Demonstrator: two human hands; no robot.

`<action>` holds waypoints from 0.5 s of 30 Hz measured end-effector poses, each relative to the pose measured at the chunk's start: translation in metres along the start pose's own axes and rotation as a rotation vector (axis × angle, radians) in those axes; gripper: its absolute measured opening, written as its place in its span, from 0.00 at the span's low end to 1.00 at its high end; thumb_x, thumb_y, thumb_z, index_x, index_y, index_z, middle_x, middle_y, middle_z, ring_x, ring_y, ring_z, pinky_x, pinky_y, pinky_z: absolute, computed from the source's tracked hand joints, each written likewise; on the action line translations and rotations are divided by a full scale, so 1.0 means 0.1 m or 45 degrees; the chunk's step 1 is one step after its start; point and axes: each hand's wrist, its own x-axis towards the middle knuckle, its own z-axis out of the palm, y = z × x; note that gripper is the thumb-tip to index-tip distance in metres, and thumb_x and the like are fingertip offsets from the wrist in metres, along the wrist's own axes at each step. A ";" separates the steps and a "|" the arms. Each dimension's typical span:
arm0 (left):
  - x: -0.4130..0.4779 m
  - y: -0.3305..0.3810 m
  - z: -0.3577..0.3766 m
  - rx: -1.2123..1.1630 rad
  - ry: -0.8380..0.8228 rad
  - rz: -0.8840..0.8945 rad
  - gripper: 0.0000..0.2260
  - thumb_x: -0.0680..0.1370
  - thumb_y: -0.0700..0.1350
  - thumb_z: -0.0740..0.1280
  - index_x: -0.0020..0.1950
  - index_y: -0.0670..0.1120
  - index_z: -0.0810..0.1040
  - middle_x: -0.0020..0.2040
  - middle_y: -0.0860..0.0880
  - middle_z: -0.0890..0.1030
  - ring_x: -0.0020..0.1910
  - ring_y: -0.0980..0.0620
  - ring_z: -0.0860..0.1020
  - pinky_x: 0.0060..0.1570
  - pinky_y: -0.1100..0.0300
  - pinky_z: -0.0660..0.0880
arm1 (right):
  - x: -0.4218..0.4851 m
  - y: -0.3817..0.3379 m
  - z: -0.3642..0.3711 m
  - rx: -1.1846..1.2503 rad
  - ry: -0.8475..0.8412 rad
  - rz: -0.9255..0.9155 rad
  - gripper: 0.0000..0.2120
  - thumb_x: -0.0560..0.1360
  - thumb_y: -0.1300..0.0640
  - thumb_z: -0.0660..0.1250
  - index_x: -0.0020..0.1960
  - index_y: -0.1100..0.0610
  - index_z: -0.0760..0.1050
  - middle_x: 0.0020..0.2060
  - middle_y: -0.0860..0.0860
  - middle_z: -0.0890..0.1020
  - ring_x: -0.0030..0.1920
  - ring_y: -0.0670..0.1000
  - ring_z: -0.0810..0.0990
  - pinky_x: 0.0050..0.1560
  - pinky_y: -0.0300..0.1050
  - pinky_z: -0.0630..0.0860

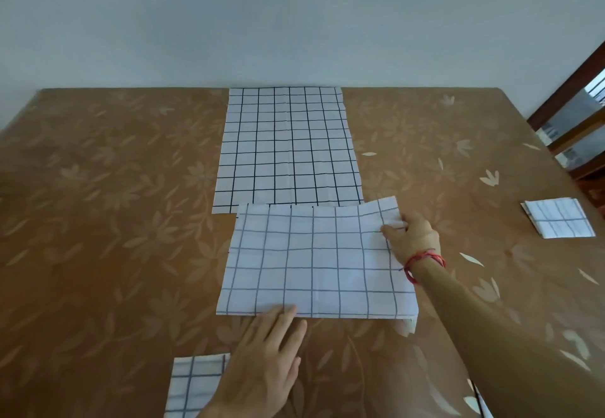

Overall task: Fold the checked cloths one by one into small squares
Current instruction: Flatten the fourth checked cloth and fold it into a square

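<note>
2 hands are set on the folded cloth (314, 263) on the table (98, 221): its far right corner is pinched by the right hand (412, 237), its near edge pressed by the flat, straight-fingered left hand (271, 352). An unfolded cloth (288, 145) is spread just behind.

No writing, label, brand or number could be read anywhere. The checked cloths (314, 263) bore only plain grid lines, and the brown table cover (114, 188) only a leaf-and-flower print.
</note>
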 end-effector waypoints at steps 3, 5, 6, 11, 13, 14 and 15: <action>0.02 0.01 0.00 0.004 -0.030 -0.025 0.21 0.76 0.52 0.60 0.66 0.47 0.77 0.70 0.47 0.72 0.67 0.47 0.72 0.63 0.51 0.72 | -0.02 0.06 0.00 -0.015 -0.008 -0.081 0.22 0.74 0.51 0.69 0.67 0.52 0.72 0.55 0.53 0.80 0.55 0.55 0.77 0.54 0.45 0.73; 0.04 0.02 0.00 0.010 -0.049 -0.036 0.21 0.78 0.52 0.58 0.68 0.46 0.75 0.72 0.47 0.70 0.70 0.46 0.70 0.66 0.51 0.69 | -0.06 0.11 0.01 -0.178 0.018 -0.203 0.25 0.75 0.48 0.67 0.69 0.52 0.68 0.62 0.54 0.76 0.61 0.56 0.75 0.60 0.51 0.73; 0.05 0.02 -0.01 0.008 -0.056 -0.045 0.21 0.78 0.52 0.58 0.69 0.46 0.74 0.72 0.47 0.69 0.71 0.46 0.69 0.67 0.51 0.68 | -0.11 0.13 0.01 -0.276 0.025 -0.267 0.26 0.75 0.48 0.66 0.71 0.53 0.66 0.65 0.54 0.74 0.64 0.57 0.72 0.62 0.54 0.71; 0.13 0.06 -0.03 0.002 -0.111 -0.091 0.22 0.79 0.52 0.55 0.70 0.45 0.73 0.73 0.46 0.69 0.71 0.46 0.68 0.67 0.49 0.70 | -0.54 0.23 0.17 -0.463 -0.076 -0.522 0.29 0.77 0.48 0.64 0.74 0.57 0.62 0.71 0.55 0.67 0.69 0.57 0.66 0.66 0.53 0.67; 0.15 0.07 -0.02 0.031 -0.136 -0.095 0.23 0.78 0.52 0.54 0.68 0.44 0.75 0.71 0.45 0.72 0.70 0.46 0.70 0.66 0.49 0.71 | -0.78 0.28 0.27 -0.532 -0.172 -0.629 0.29 0.78 0.49 0.62 0.76 0.56 0.59 0.74 0.54 0.63 0.73 0.55 0.61 0.70 0.50 0.63; 0.15 0.07 -0.02 0.044 -0.144 -0.088 0.23 0.78 0.52 0.53 0.68 0.44 0.75 0.71 0.45 0.72 0.70 0.46 0.70 0.66 0.49 0.70 | -0.90 0.31 0.33 -0.559 -0.237 -0.662 0.29 0.79 0.49 0.60 0.77 0.55 0.56 0.76 0.53 0.59 0.75 0.53 0.57 0.72 0.50 0.60; 0.15 0.08 -0.02 0.053 -0.145 -0.076 0.24 0.79 0.52 0.53 0.68 0.43 0.75 0.71 0.44 0.72 0.71 0.46 0.70 0.67 0.49 0.68 | -1.03 0.33 0.40 -0.578 -0.304 -0.689 0.30 0.79 0.49 0.58 0.77 0.55 0.54 0.77 0.52 0.57 0.76 0.53 0.54 0.74 0.50 0.57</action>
